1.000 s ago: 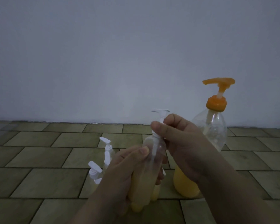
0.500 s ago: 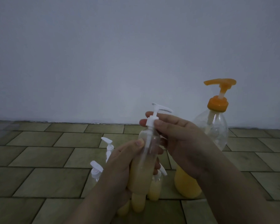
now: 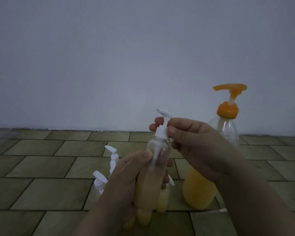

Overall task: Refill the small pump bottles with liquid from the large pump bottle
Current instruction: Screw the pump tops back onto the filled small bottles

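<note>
Small bottle (image 3: 153,174), raised off the tiled floor (image 3: 41,167), is wrapped in the left hand (image 3: 126,183) for steadiness; the right hand (image 3: 194,147) pinches its pump cap (image 3: 162,132), likely to turn it. Large bottle (image 3: 211,167) stands just behind.

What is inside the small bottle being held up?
The held small bottle has pale yellow liquid in its lower part, a clear upper part, and a white dip tube running down from its pump. The left hand wraps the body, hiding the exact liquid level.
</note>
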